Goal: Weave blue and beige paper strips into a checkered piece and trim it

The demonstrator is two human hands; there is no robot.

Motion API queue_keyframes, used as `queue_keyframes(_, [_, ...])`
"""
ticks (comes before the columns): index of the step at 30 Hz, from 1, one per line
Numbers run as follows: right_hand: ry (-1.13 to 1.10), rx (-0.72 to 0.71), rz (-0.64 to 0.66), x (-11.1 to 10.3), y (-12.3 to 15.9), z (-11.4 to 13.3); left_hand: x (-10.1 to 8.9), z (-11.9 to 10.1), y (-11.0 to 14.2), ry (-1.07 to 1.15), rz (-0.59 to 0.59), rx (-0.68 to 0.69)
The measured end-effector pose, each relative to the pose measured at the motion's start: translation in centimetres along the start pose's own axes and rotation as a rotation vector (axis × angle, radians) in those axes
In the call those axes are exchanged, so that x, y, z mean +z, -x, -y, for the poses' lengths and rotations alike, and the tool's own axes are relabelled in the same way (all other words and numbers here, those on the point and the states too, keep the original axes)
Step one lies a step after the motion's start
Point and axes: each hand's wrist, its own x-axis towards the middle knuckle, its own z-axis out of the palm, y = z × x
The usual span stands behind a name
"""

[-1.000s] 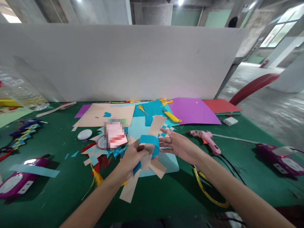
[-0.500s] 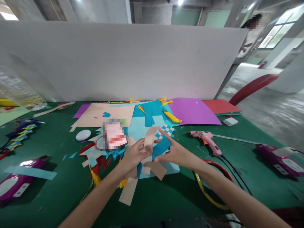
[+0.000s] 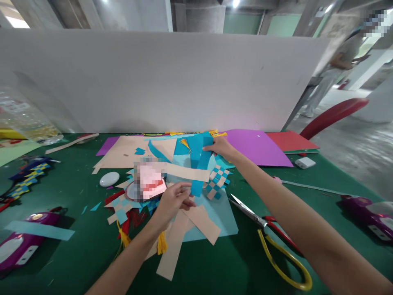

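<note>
My right hand [image 3: 222, 148] reaches to the back of the paper pile, thumb and fingers closed on the upper end of a blue paper strip [image 3: 201, 170]. That strip slants toward me across a beige strip [image 3: 184, 172]. My left hand [image 3: 174, 200] hovers over the pile, its fingers loosely curled and apart with nothing visible in them. Its fingertips are near the lower end of the blue strip; whether they touch it I cannot tell. A blue-and-beige woven paper piece [image 3: 218, 180] is to the right. More beige strips [image 3: 175, 250] lie below on a light-blue sheet [image 3: 221, 221].
Scissors [image 3: 262, 223] lie beside my right forearm, which mostly hides the glue gun. A phone [image 3: 152, 182] and a white oval object [image 3: 109, 179] are left of the pile. Purple paper [image 3: 258, 147] lies at the back. A person [image 3: 340, 65] stands beyond the white partition [image 3: 153, 82].
The beige strip that was bent up between my hands now lies flat on the pile. My right hand has moved away to the back and grips a blue strip. More of the scissors shows.
</note>
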Motion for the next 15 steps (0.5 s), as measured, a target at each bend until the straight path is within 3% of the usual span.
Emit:
queue_keyframes(4, [0.147,-0.009,0.049,1.6,-4.4,0.8,-2.9,-1.6,-0.3,-0.322,0.041,0.023])
queue_keyframes(5, [0.183,-0.017,0.052,2.2,-4.9,0.8,-4.1,-2.4,-0.8,-0.453,-0.031,0.081])
queue_keyframes(8, [0.285,-0.052,0.027,3.6,-5.7,0.7,-8.0,-5.6,-4.0,-0.956,-0.521,0.288])
queue_keyframes(9, [0.316,-0.062,0.018,3.9,-5.8,0.6,-9.3,-6.7,-5.5,-1.072,-0.606,0.280])
queue_keyframes(11, [0.368,-0.073,0.017,4.3,-6.0,0.3,-11.4,-8.5,-8.8,-1.179,-0.557,0.153])
queue_keyframes(15, [0.432,-0.069,0.056,4.5,-6.1,-0.7,-14.2,-10.1,-13.7,-1.114,-0.544,0.108])
